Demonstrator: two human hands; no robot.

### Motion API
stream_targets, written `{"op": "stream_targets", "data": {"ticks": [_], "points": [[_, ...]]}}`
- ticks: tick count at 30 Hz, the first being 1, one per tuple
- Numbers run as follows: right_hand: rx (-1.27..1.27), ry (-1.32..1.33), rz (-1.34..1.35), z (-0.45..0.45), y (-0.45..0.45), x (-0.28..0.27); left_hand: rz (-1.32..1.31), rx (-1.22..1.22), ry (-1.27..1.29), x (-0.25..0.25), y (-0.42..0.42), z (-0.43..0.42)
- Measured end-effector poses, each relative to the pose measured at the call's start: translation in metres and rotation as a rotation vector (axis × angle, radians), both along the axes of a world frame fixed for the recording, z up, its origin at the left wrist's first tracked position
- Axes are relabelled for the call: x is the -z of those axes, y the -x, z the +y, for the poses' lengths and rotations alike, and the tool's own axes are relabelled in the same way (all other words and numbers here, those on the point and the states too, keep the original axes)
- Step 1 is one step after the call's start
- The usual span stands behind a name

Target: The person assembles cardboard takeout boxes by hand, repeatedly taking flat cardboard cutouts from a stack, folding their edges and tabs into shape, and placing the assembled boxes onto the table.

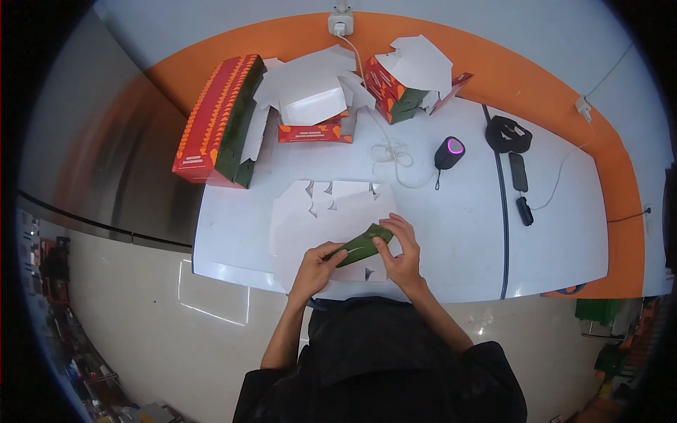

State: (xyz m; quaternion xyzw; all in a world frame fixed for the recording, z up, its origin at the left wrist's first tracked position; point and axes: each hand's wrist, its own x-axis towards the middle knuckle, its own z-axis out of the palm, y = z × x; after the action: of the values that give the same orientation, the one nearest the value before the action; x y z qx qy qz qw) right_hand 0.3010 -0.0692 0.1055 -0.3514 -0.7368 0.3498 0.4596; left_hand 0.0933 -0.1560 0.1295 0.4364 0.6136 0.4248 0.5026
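Observation:
My left hand (317, 269) pinches the lower left end of a dark green folded piece (358, 249) that looks like card. At its upper right end, my right hand (400, 255) grips it between the thumb and fingers. The piece is tilted, its right end higher in the view, with a thin pale line along it. Beneath both hands lies a flat white cardboard sheet (300, 222) with cut corners and several small curved slits. Whether the green piece is joined to this sheet, I cannot tell.
Red and green boxes (215, 120) and white-sided cartons (317, 106) stand along the back. A black speaker with a lit ring (449, 153), a coiled white cable (392, 153), a black strap (508, 134) and a phone (518, 172) lie on the white table (451, 233).

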Motion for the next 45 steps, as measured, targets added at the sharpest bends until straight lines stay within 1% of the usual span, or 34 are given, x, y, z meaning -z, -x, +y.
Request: {"op": "stream_targets", "data": {"ticks": [2, 6, 9, 11, 12, 14, 15, 18, 19, 21, 22, 25, 28, 29, 33, 36, 37, 40, 43, 44, 45], "points": [[-0.082, -0.025, -0.056, 0.002, -0.003, -0.011, -0.008, 0.013, -0.013, -0.004, -0.006, 0.003], [-0.230, -0.129, -0.181, 0.003, -0.008, -0.011, 0.035, 0.097, -0.095, -0.008, -0.009, 0.009], [-0.306, -0.130, -0.238, 0.001, -0.012, -0.005, 0.167, 0.206, -0.015, -0.020, -0.006, 0.012], [-0.322, -0.087, -0.312, -0.001, -0.016, 0.002, 0.499, 0.164, -0.193, -0.023, -0.009, 0.008], [-0.294, -0.001, -0.292, -0.005, -0.017, 0.006, 0.663, 0.143, -0.284, -0.026, -0.012, 0.002], [-0.233, 0.157, -0.248, -0.008, -0.017, 0.009, 0.609, -0.042, -0.512, -0.054, -0.019, -0.019], [-0.169, 0.151, -0.185, -0.007, -0.018, 0.007, 0.576, -0.137, -0.621, -0.060, -0.022, -0.031], [-0.052, 0.366, -0.042, -0.003, -0.022, 0.003, -0.037, 0.099, -0.452, -0.033, -0.008, -0.075], [-0.050, 0.393, -0.006, 0.000, -0.021, 0.006, -0.067, 0.030, -0.319, -0.017, -0.008, -0.076], [-0.088, 0.410, -0.092, 0.002, -0.020, 0.001, -0.181, -0.381, -0.414, 0.013, -0.026, -0.055], [-0.106, 0.423, -0.132, 0.001, -0.017, -0.003, -0.232, -0.584, -0.455, 0.016, -0.031, -0.045], [-0.146, 0.373, -0.155, -0.006, -0.004, -0.014, 0.274, -0.525, -0.511, -0.005, -0.025, -0.014], [-0.184, 0.282, -0.102, -0.005, 0.000, -0.008, 0.541, -0.334, -0.491, -0.003, -0.009, 0.005], [-0.196, 0.277, -0.112, -0.005, 0.001, -0.009, 0.613, -0.331, -0.504, -0.006, -0.010, 0.012], [-0.239, 0.315, -0.163, -0.004, -0.003, -0.014, 0.525, -0.602, -0.467, 0.014, -0.023, 0.027], [-0.273, 0.291, -0.163, 0.003, -0.005, -0.013, 0.668, -0.383, -0.571, 0.020, -0.025, 0.027], [-0.285, 0.269, -0.158, 0.005, -0.007, -0.013, 0.589, -0.312, -0.543, 0.023, -0.028, 0.025], [-0.294, 0.250, -0.138, 0.009, -0.011, -0.008, 0.635, -0.107, -0.518, 0.020, -0.025, 0.019], [-0.260, 0.437, -0.200, 0.008, -0.016, -0.006, 0.598, -0.012, -0.446, 0.017, -0.018, 0.014], [-0.285, 0.425, -0.173, 0.004, -0.017, -0.004, 0.589, 0.040, -0.529, 0.012, -0.018, 0.010], [-0.314, 0.411, -0.145, -0.001, -0.016, -0.004, 0.581, 0.090, -0.613, -0.005, -0.018, 0.006]]}}
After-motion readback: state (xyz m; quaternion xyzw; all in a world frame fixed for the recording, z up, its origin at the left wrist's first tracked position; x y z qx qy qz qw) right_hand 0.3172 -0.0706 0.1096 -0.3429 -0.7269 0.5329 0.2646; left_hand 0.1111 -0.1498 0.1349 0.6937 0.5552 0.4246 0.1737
